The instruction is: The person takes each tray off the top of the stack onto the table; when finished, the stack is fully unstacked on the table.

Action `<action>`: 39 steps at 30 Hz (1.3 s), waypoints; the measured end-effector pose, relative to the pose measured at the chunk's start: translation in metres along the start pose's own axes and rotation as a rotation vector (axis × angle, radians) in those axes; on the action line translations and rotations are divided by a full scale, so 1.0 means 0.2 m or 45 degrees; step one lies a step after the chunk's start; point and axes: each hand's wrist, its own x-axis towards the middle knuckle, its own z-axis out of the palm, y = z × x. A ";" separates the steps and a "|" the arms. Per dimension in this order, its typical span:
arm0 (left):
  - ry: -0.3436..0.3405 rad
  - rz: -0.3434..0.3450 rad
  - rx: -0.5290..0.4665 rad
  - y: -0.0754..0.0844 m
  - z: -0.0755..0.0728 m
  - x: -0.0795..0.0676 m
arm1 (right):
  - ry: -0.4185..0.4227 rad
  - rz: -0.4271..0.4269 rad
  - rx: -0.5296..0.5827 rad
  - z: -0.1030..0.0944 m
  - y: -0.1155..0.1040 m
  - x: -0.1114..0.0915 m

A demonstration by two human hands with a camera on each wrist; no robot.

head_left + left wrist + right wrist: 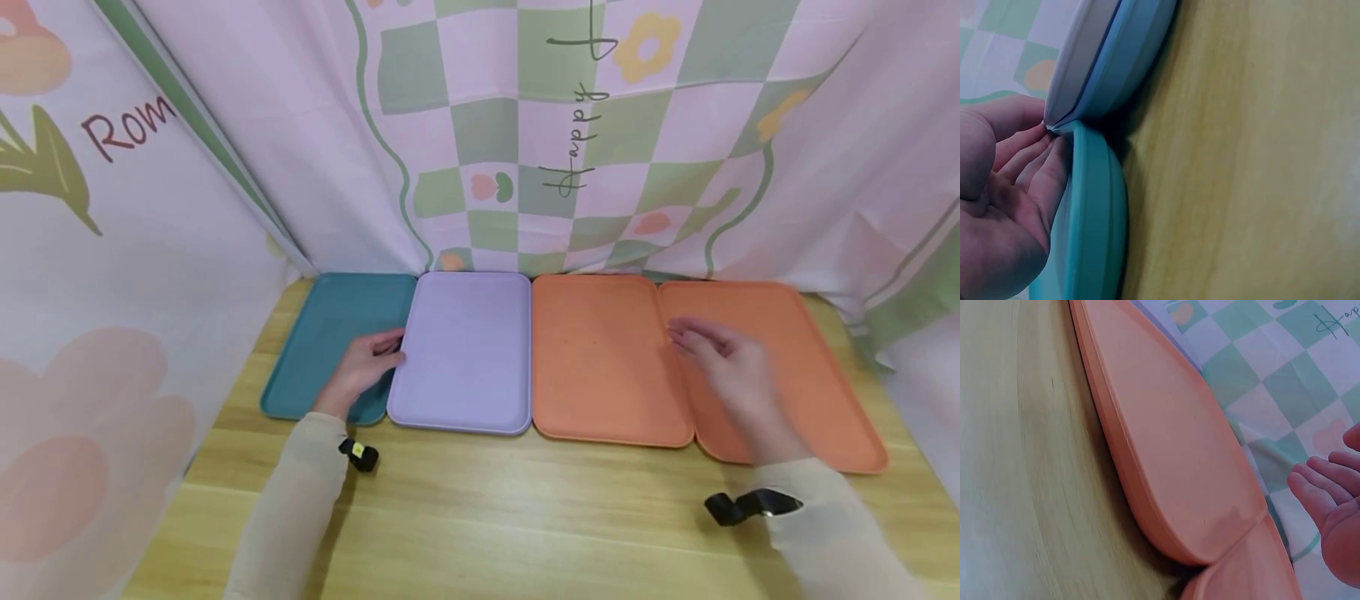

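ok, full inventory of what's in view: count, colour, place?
Table: 1, wood-toned, foreground
Teal tray: 1, teal, leftmost on the table
Lilac tray: 1, lilac, just right of the teal tray
Left orange tray: 1, orange, right of the lilac tray
Right orange tray: 1, orange, rightmost in the row
Printed fabric: count unclear, pale pink and white with green checks, flowers and lettering, behind and at the sides
Sleeves: 2, cream, on both arms
Wrist devices: 2, black, one per wrist
Left hand: 1, bare, pinching the lilac tray's left edge
Right hand: 1, bare, above the right orange tray
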 end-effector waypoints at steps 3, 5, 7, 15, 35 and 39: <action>-0.001 0.000 0.004 0.00 0.00 0.00 | -0.016 -0.001 0.072 0.05 -0.02 0.00; -0.001 0.001 0.003 0.00 0.00 0.00 | -0.029 0.006 0.074 0.07 -0.03 0.00; 0.002 0.004 0.002 -0.01 0.00 0.00 | -0.042 0.018 0.084 0.10 -0.04 0.01; 0.018 0.033 0.013 -0.01 0.00 0.00 | -0.073 0.066 0.093 0.20 -0.07 0.03; 0.021 0.032 -0.008 -0.01 0.00 0.01 | -0.130 0.011 -0.042 0.48 -0.05 0.05; 0.022 0.028 -0.003 -0.02 0.00 0.01 | -0.144 0.054 -0.119 0.53 -0.05 0.05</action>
